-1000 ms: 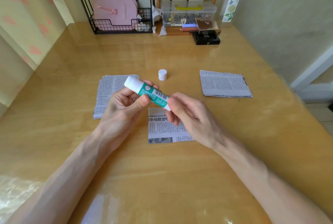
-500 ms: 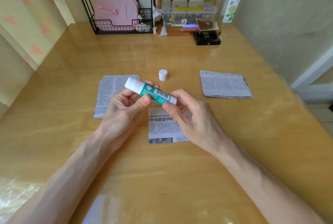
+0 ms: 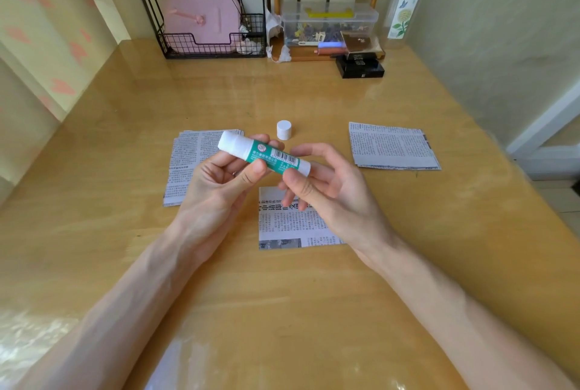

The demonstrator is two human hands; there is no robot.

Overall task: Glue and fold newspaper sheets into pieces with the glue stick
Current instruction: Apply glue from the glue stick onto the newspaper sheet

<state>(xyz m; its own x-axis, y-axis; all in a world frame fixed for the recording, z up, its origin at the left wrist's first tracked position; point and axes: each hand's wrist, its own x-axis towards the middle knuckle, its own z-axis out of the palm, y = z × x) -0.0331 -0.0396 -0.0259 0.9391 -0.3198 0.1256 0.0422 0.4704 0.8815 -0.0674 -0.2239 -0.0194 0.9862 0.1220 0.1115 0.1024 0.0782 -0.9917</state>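
From the head camera, the green-and-white plastic glue stick [image 3: 264, 156] is held in the air over the middle of the glossy wooden table [image 3: 282, 311], uncapped, its white tip tilted toward 10 o'clock. The left hand [image 3: 219, 184] pinches the barrel between thumb and curled fingers. The right hand [image 3: 326, 191] pinches the white base end, thumb in front and the other fingers curved loosely behind.

Directly below, at 6 o'clock, a single printed newspaper sheet [image 3: 282, 228] lies flat, its upper edge hidden by the right hand. A stack of folded newspaper pieces [image 3: 188, 166] lies at 9 o'clock, partly covered by the left hand; another stack [image 3: 392, 146] lies well apart at 2 o'clock.

The small white round cap [image 3: 284, 130] stands at 12 o'clock, just beyond the fingers (nothing touches it). Along the far edge stand a black wire basket [image 3: 213, 44], a clear plastic storage box [image 3: 329, 23] and a tall clear bottle [image 3: 406, 3].
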